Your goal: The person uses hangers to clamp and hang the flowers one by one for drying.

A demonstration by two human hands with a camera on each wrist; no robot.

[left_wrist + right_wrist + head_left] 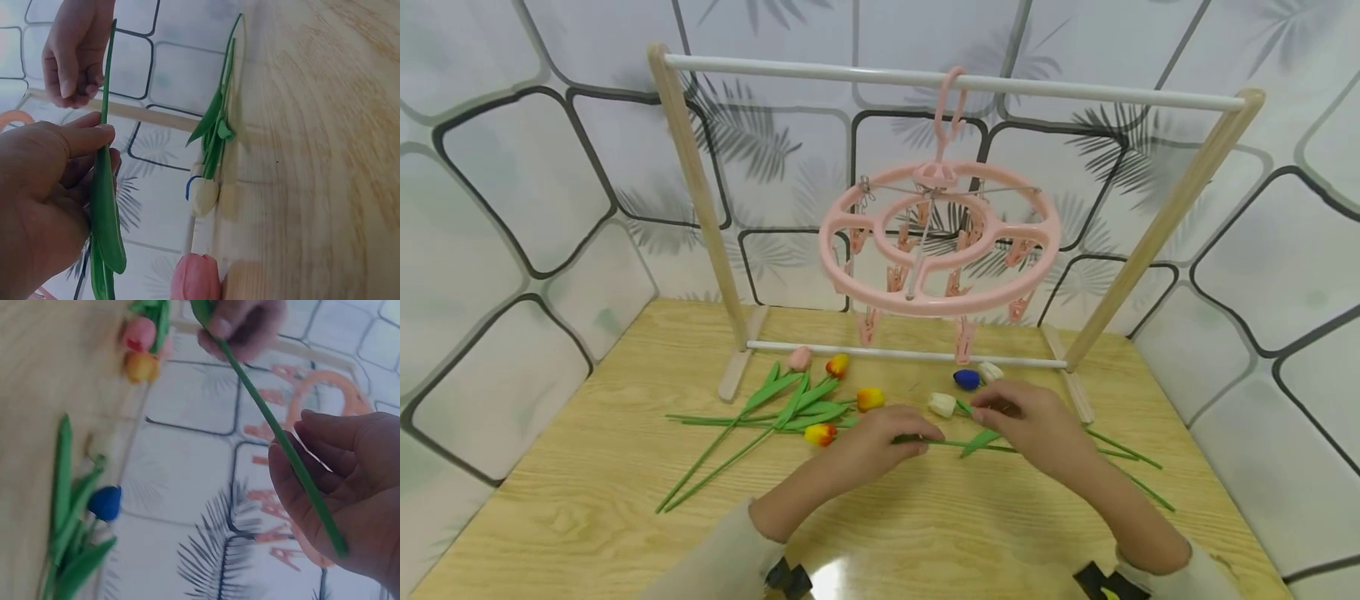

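My left hand (880,437) pinches an artificial tulip's green stem (106,81) beside its long leaves (107,219). Which bloom belongs to it I cannot tell. The stem runs across to my right hand (1037,425). In the right wrist view its bare end lies over the right fingers (287,481) and palm, with the thumb apart from it. Close to the right hand on the table are a white tulip (942,405), a blue tulip (966,379) and another white one (991,372). Left of the left hand lie a yellow tulip (870,398) and a red-yellow tulip (820,434).
A pink round clip hanger (940,304) with several pegs hangs from the white rod (775,68) of a wooden stand (700,183). Behind the left hand lie a pink tulip (801,358) and another red-yellow one (837,366). Patterned cloth walls surround the wooden table (587,475).
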